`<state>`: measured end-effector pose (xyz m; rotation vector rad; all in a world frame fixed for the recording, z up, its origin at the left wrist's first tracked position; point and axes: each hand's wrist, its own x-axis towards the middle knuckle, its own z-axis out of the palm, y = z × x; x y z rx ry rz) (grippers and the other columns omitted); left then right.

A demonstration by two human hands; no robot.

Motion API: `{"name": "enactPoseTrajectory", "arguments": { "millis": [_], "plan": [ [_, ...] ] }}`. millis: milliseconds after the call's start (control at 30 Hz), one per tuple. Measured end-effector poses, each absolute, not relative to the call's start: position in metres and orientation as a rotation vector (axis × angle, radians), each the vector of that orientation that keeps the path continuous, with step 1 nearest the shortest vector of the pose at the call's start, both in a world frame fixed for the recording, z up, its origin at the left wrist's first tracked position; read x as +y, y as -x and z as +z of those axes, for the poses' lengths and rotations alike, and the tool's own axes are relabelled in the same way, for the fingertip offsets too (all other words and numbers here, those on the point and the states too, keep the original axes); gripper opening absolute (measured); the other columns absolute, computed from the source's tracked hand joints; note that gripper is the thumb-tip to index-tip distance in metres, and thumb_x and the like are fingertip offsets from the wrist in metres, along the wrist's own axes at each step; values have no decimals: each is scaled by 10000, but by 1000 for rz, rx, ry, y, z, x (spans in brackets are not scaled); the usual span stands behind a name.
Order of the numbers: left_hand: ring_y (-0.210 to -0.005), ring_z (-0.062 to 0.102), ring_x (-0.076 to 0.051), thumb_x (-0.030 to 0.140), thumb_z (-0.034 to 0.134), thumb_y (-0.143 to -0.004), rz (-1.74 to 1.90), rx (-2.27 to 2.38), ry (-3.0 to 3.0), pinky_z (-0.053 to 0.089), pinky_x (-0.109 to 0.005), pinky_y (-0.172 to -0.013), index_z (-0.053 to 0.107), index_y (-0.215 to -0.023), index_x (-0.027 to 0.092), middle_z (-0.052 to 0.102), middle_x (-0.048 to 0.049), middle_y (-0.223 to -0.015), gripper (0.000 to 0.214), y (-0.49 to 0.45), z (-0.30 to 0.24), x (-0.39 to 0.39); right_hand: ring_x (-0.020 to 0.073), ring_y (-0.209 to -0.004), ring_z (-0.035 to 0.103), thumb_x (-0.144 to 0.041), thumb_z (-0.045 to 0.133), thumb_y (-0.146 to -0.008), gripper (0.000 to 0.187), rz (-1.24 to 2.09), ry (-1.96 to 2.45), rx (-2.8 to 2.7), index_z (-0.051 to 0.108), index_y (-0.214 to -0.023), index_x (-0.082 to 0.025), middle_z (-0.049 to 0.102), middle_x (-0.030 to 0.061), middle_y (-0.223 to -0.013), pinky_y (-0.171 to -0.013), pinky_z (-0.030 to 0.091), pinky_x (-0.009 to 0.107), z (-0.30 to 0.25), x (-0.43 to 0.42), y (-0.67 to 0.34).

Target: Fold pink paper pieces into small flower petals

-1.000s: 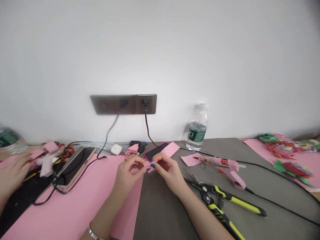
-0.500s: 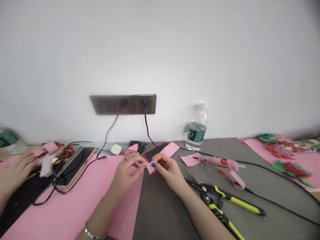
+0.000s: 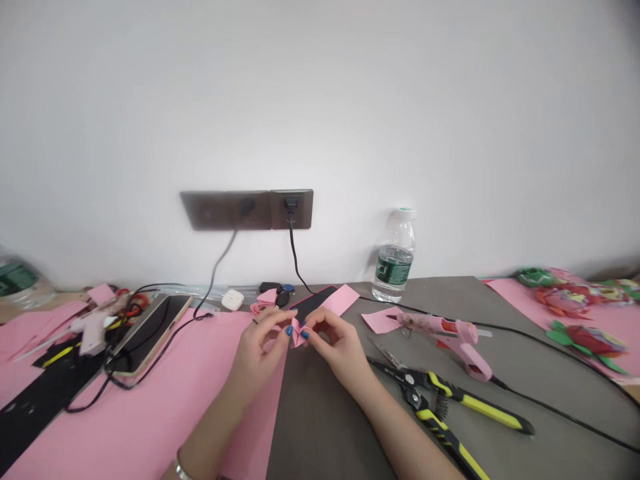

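Between my two hands, a small folded piece of pink paper (image 3: 298, 335) is held up just above the table. My left hand (image 3: 263, 343) pinches its left side with thumb and fingertips. On the other side, my right hand (image 3: 336, 343) is closed on the right edge of the same paper. Beneath my left forearm spreads a large pink sheet (image 3: 150, 413). Behind the hands lie a dark phone with a red edge (image 3: 310, 303) and a pink paper strip (image 3: 341, 300). A curled pink paper piece (image 3: 266, 300) is behind my left hand.
At right are a pink glue gun (image 3: 457, 333) with a cord, pliers with yellow-black handles (image 3: 425, 393), another pink strip (image 3: 381, 320) and paper flowers (image 3: 590, 337). A water bottle (image 3: 394, 263) stands by the wall. Left lie a phone (image 3: 150, 333) and another glue gun (image 3: 94, 333).
My left fingers have shifted on the folded paper, with the thumb now higher. Another person's hand at the far left has gone out of view.
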<state>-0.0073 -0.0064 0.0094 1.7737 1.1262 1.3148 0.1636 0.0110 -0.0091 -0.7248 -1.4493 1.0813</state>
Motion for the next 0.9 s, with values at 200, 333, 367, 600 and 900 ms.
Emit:
{"name": "enactPoseTrajectory", "arguments": {
  "millis": [200,333,367,600,900],
  "plan": [
    [-845,671,-163,239,652,-851,1309,1134,-1677,603,-292,-766,702,-1079,234,671,-52,-1053,234,4,9,-5,169,-760,581,-237,666,-859,79,949,742,-1516,643,-790,-207,612,28,-815,-675,473,276,-6,11,-164],
    [-873,680,-187,261,647,-862,1290,1096,-1668,597,-302,-774,725,-963,210,704,-57,-973,138,4,14,-4,179,-758,598,-278,672,-858,94,995,758,-1504,650,-807,-203,630,35,-813,-699,485,297,-8,12,-164],
    [-858,680,-186,262,650,-859,1292,1096,-1679,594,-299,-767,728,-941,205,708,-55,-946,126,4,15,-5,181,-752,603,-297,678,-855,109,1021,763,-1488,649,-808,-202,633,34,-806,-703,487,302,-9,12,-163],
    [-809,676,-183,254,677,-825,1273,1074,-1587,579,-300,-768,716,-826,187,691,-44,-825,78,3,19,-7,185,-758,616,-396,728,-811,200,1222,757,-1388,658,-802,-209,637,34,-810,-709,506,308,-6,13,-164],
    [-817,640,-154,258,691,-808,1220,1038,-1446,554,-277,-759,656,-982,210,657,-14,-864,184,5,20,-6,161,-708,616,-431,778,-754,276,1434,731,-1282,632,-791,-200,647,16,-800,-676,500,297,-7,14,-163]
  ]
}}
